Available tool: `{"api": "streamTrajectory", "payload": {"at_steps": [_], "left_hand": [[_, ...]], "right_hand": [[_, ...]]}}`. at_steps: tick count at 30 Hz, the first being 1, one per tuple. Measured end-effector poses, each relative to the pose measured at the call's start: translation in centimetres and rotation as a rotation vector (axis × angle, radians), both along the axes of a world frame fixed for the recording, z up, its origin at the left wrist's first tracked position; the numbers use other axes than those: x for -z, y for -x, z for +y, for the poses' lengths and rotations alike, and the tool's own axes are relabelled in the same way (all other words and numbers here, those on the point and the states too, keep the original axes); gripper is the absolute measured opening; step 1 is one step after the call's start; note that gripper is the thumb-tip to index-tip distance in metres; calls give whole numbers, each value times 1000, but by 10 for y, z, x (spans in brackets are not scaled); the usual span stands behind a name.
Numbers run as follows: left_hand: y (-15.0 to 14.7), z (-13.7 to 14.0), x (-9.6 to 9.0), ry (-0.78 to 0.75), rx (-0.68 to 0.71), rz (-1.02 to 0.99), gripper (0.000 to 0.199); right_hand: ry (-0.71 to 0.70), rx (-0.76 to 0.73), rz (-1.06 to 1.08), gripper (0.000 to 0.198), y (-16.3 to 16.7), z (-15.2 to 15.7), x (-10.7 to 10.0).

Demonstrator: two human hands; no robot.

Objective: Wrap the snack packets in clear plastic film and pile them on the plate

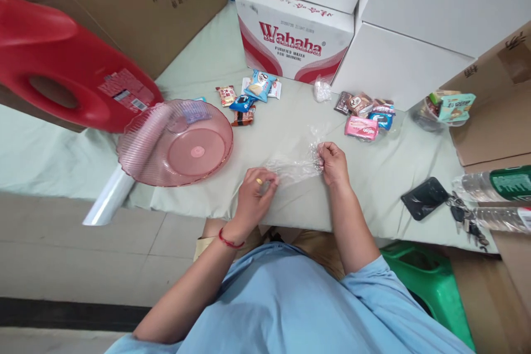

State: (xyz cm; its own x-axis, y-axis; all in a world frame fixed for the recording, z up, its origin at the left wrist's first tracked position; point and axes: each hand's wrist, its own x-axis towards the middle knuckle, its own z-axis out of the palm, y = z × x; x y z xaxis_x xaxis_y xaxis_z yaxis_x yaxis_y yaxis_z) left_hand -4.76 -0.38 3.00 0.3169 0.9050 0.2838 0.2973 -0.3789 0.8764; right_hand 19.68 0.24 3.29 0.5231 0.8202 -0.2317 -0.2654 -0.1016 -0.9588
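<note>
A thin clear plastic bag [295, 168] stretches between my two hands, just over the table cloth. My left hand [256, 191], with a ring and a red wrist cord, pinches its left end. At the other end, my right hand [333, 163] has its fingers closed on the bunched plastic. Beyond the right hand lies a pile of wrapped snacks [362, 128], partly in clear plastic. Another group of snack packets [260, 86] lies farther back on the left. A crumpled clear plastic ball [322, 89] sits behind the bag.
On the left, a pink ridged plate [224, 149] rests over a plastic film roll [110, 196], beside a big red jug [124, 91]. Boxes [290, 38] line the back. To the right are a phone [425, 198], keys [468, 221], bottles [481, 183] and a snack tub [431, 116].
</note>
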Motion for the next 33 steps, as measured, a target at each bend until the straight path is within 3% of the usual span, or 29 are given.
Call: {"api": "streamTrajectory", "payload": {"at_steps": [4, 6, 11, 19, 22, 24, 26, 28, 30, 33], "left_hand": [[4, 8, -6, 451, -203, -382, 29], [6, 11, -8, 560, -283, -513, 36], [15, 10, -11, 637, -392, -615, 40], [22, 9, -4, 661, -462, -537, 35], [29, 2, -1, 547, -522, -374, 33], [36, -10, -5, 328, -570, -171, 35], [44, -22, -15, 16, -561, 42, 31], [47, -28, -29, -283, -440, 186, 18], [44, -24, -41, -468, -257, 263, 12], [27, 4, -45, -496, -57, 373, 19]], "right_hand": [[32, -29, -70, 41, 2, -1, 1], [51, -28, -81, 42, 2, -1, 1], [67, 0, -179, 38, -4, -3, 0], [142, 91, -575, 31, -38, -10, 3], [175, 67, -600, 32, -45, -12, 6], [181, 68, -611, 33, -46, -11, 8], [176, 84, -599, 39, -45, -10, 9], [163, 89, -552, 48, -44, -7, 9], [146, 75, -485, 60, -41, -6, 8], [115, 19, -362, 78, -36, -8, 4]]}}
